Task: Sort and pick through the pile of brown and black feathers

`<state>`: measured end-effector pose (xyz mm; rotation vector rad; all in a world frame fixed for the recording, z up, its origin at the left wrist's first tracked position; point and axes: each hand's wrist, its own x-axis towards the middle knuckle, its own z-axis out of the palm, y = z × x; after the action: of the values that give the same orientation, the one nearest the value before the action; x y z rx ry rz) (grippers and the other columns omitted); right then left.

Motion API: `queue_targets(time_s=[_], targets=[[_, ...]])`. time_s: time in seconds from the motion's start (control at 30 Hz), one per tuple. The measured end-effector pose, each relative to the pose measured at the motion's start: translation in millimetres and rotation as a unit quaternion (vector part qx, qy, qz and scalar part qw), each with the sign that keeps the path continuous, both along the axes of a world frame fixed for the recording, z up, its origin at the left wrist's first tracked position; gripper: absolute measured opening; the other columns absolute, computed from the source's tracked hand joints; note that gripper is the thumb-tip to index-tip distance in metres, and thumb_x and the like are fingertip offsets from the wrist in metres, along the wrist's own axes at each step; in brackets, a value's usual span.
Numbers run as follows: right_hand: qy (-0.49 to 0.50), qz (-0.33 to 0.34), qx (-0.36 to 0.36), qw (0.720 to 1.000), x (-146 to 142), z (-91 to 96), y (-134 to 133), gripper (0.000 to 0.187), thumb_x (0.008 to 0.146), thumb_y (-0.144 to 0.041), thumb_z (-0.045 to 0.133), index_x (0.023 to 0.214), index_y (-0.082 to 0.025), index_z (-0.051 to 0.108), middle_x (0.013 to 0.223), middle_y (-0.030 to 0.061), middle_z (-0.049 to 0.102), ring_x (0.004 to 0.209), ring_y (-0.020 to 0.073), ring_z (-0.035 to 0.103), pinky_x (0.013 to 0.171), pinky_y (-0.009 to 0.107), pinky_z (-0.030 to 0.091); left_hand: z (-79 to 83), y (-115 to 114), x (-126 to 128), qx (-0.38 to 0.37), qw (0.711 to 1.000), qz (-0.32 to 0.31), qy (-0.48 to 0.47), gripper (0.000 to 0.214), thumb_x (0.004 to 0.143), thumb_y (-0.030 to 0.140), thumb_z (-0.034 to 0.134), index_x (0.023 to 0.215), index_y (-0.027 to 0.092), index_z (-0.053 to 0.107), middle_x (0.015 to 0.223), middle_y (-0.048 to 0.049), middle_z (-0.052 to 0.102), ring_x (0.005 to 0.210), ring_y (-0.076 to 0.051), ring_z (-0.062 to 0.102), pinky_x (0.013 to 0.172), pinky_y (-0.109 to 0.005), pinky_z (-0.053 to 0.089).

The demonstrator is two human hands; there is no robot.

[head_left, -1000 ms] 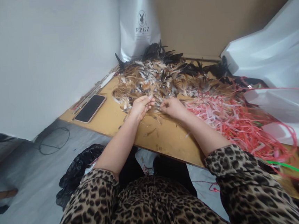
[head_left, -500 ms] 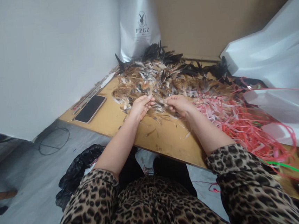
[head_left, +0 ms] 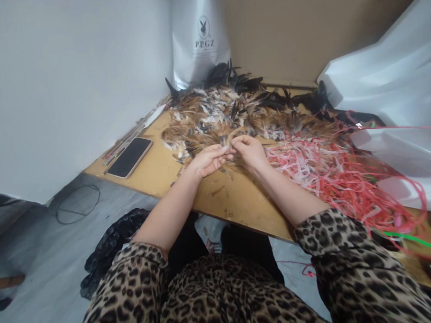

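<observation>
Viewing from the head camera, sole view: left hand [head_left: 211,161] and right hand [head_left: 251,151] meet just above the surface [head_left: 242,207], thumb and forefinger of each pinched, seemingly on tan feathers [head_left: 237,132] that show just beyond the fingertips. Exact contact too small to resolve.

Handling, judged: grip lightly near the quill ends, one hand steadying while the other adjusts; avoid crushing the vanes. Keep the fingers clear of the red and pink strips [head_left: 346,185], right of the right fingers, lest they snag. Feather pile [head_left: 214,106] lies directly beyond the fingers, within easy reach.

Pose: forearms slant inward from both sides; left palm turned inward, its lower fingers curled; right wrist bent, knuckles raised, fingertips aimed leftward at the left ones.
</observation>
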<state>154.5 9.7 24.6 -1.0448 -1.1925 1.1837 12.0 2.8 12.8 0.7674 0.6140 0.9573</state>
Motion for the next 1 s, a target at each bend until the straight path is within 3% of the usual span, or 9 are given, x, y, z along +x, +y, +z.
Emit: queue_targets(time_s=[0.13,0.27,0.43,0.7,0.83,1.0], targets=[[0.05,0.036,-0.044,0.997,-1.7,1.2,-2.7,0.022,0.059,-0.034,0.069,0.068,-0.016,0.059,0.06,-0.0019,0.061,0.056,0.0084,0.053,0.056,0.021,0.043,0.3,1.2,-1.9,-0.015,0.999,0.008,-0.037,0.011,0.079,0.005,0.051,0.076,0.007,0.061,0.069,-0.004,0.065,0.056,-0.003,0.059,0.051,-0.008,0.045],[0.119,0.128,-0.128,0.976,6.5,6.0,-2.0,0.025,0.06,-0.036,0.071,0.074,-0.017,0.06,0.068,-0.0006,0.063,0.054,0.0063,0.052,0.049,0.018,0.041,2.9,0.0,-3.6,-0.029,0.998,0.014,-0.06,0.011,0.079,0.004,0.051,0.078,0.008,0.062,0.069,-0.0029,0.063,0.055,-0.001,0.057,0.053,-0.007,0.045],[0.114,0.21,-0.145,0.96,10.6,8.2,-4.0,0.028,0.059,-0.033,0.074,0.08,-0.018,0.062,0.071,-0.0002,0.064,0.057,0.0061,0.053,0.056,0.018,0.045,4.7,-2.5,-3.2,-0.04,0.998,0.022,-0.05,0.009,0.078,0.005,0.054,0.078,0.009,0.062,0.07,-0.0027,0.062,0.053,-0.001,0.056,0.052,-0.007,0.044],[0.093,0.118,-0.078,0.986,8.5,2.1,3.3,0.031,0.052,-0.034,0.077,0.059,-0.015,0.055,0.054,-0.003,0.057,0.048,0.0052,0.047,0.047,0.018,0.036,2.8,0.9,-1.9,-0.001,0.999,0.04,0.003,0.008,0.078,0.01,0.056,0.078,0.008,0.064,0.075,-0.0065,0.068,0.06,-0.005,0.062,0.053,-0.01,0.046],[0.046,0.061,-0.036,0.996,9.8,-0.6,6.7,0.029,0.054,-0.036,0.075,0.058,-0.015,0.054,0.049,-0.0048,0.052,0.045,0.0052,0.043,0.047,0.019,0.033,0.2,1.8,0.8,0.021,0.996,0.065,0.05,0.009,0.074,0.014,0.063,0.079,0.007,0.064,0.08,-0.0097,0.069,0.063,-0.008,0.064,0.052,-0.012,0.046],[-0.031,0.041,-0.019,0.998,7.9,1.6,2.7,0.028,0.056,-0.038,0.071,0.06,-0.016,0.054,0.055,-0.0038,0.054,0.051,0.0068,0.045,0.053,0.02,0.037,-0.5,-0.6,3.7,0.043,0.992,0.075,0.09,0.016,0.07,0.02,0.068,0.076,0.006,0.064,0.075,-0.0094,0.068,0.06,-0.008,0.064,0.052,-0.013,0.047]])
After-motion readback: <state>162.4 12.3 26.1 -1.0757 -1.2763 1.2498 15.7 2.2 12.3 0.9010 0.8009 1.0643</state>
